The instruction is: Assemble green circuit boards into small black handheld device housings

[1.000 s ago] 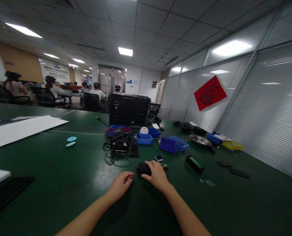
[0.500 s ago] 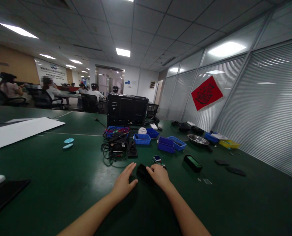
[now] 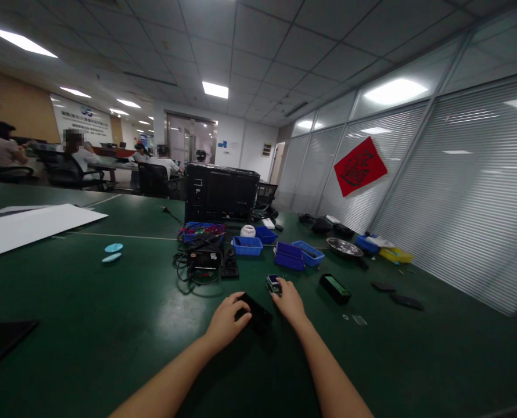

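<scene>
My left hand (image 3: pixel 228 319) has its curled fingers and thumb at the left end of a black rectangular case (image 3: pixel 257 310) lying on the green table. The case is dark, so its inside cannot be made out. Just beyond it, my right hand (image 3: pixel 290 302) has its fingers closed on the right side of a small circuit board with a little screen (image 3: pixel 272 283). The fingers partly cover this board. To the right lies a similar black case with a green panel (image 3: pixel 335 288).
Tangled black cables and an adapter (image 3: pixel 204 259) lie ahead, near a blue tray (image 3: pixel 247 246) and a tilted blue bin (image 3: pixel 288 256). A metal bowl (image 3: pixel 344 248) and a yellow tray (image 3: pixel 396 255) stand farther right. Behind is a large black box-shaped unit (image 3: pixel 222 193). People sit beyond.
My right hand has left the black case and moved forward onto the circuit board. My left hand has come to the case and curled its fingers at it. The view has shifted slightly.
</scene>
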